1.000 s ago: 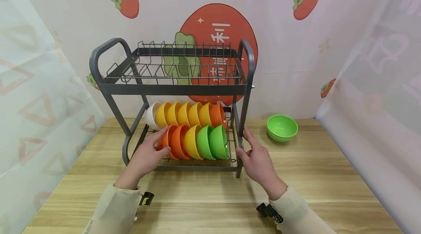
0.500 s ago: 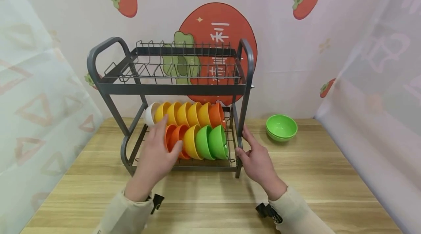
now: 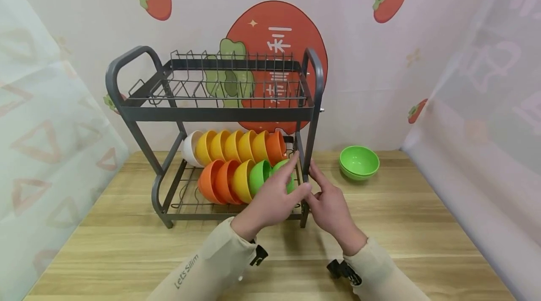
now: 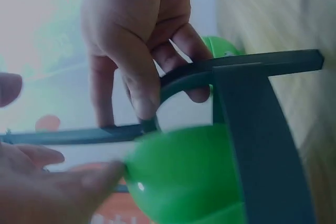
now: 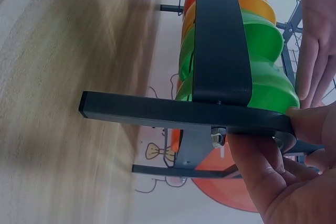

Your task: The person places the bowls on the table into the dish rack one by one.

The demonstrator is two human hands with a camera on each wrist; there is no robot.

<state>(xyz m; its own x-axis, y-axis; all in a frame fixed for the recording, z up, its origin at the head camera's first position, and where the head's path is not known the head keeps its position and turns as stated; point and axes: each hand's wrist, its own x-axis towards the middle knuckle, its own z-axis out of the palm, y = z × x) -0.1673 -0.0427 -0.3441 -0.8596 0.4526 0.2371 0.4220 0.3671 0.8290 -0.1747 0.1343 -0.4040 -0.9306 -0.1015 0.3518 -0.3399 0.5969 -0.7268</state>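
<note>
A dark two-tier dish rack [image 3: 220, 114] stands on the table with two rows of small bowls tipped on their sides on its lower tier. My right hand [image 3: 331, 209] grips the rack's right side post, its thumb and fingers round the bar [image 5: 184, 111]. My left hand [image 3: 272, 200] reaches over the right end of the front row, fingers extended. It partly hides the endmost green bowl [image 4: 184, 166], and its thumb is right at that bowl's edge in the left wrist view. Another green bowl [image 3: 258, 174], a yellow bowl [image 3: 242, 183] and two orange bowls [image 3: 209, 183] continue leftward.
Behind them runs the back row: a white bowl [image 3: 190, 148], several yellow bowls [image 3: 220, 145] and an orange bowl [image 3: 275, 147]. The wire upper tier [image 3: 198, 88] overhangs both rows. Two nested green bowls [image 3: 359, 162] sit on the wooden table [image 3: 401, 226] right of the rack.
My left hand has left the orange bowls at the front row's left end, lifted, and swung right to the green end. The right hand keeps its grip on the post.
</note>
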